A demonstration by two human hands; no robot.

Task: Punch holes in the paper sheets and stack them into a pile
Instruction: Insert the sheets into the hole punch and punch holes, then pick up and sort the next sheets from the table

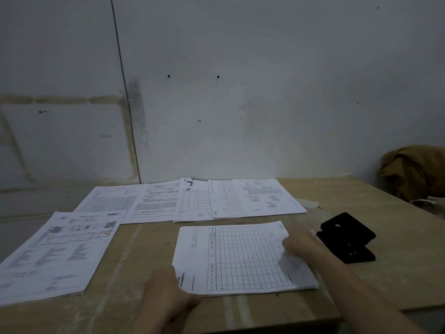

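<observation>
squaring a stack beside the punch

resting at the near left corner of the stack (243, 259), the left hand (168, 295) lies flat on the table (144, 239) with its fingers loosely together and the thumb touching the paper's edge; it grips nothing that shows. the right hand (303, 244) reaches in from the right and sits on the stack's right edge, its fingertips on the top sheet. it is blurred, so i cannot tell whether the fingers pinch the paper or only press on it.

the stack is a low pile of sheets, the top one printed with a grid, lying in the middle of the table near the front edge. just right of it, near the right hand, sits a black punch (346, 237), its upper plate raised at an angle over its base.

further out, a second pile (55, 254) lies at the left, partly overhanging the table's left edge. a row of overlapping sheets (192, 201) runs along the back by the wall (240, 104). at the far right a brown cloth (414, 172) is bunched against the wall.
</observation>
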